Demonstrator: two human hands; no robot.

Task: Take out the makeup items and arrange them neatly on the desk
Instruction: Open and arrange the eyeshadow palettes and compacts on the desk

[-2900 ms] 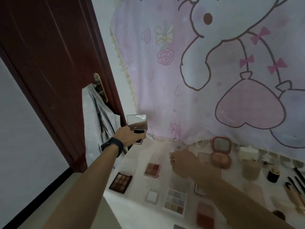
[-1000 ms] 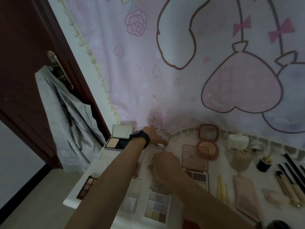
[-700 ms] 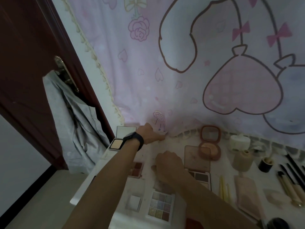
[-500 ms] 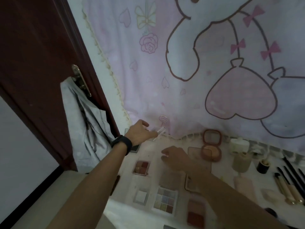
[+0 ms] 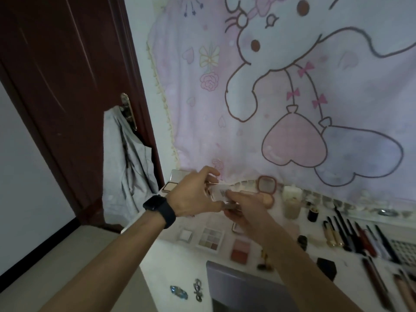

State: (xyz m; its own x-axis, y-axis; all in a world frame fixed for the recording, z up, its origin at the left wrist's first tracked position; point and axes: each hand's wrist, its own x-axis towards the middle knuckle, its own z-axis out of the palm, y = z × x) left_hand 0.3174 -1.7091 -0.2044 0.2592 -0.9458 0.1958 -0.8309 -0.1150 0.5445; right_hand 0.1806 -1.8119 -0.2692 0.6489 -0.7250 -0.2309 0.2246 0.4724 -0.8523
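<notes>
Most makeup items (image 5: pixel 240 249) lie ranged on the bench (image 5: pixel 313 255): palettes (image 5: pixel 210 238), compacts (image 5: pixel 266 185), brushes (image 5: pixel 344 230). Left hand (image 5: pixel 193 194) and right hand (image 5: pixel 245 210) together pinch 1 small clear case (image 5: pixel 221 192), raised above the back row, not yet placed. Any stock left to unpack cannot be seen.

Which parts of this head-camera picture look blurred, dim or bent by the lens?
Head view: light is dim and flat; the left hand, right hand and the small clear item they hold are smeared by motion; the grey palette on the desk is soft; the door leans, wide-angle distortion.
</notes>
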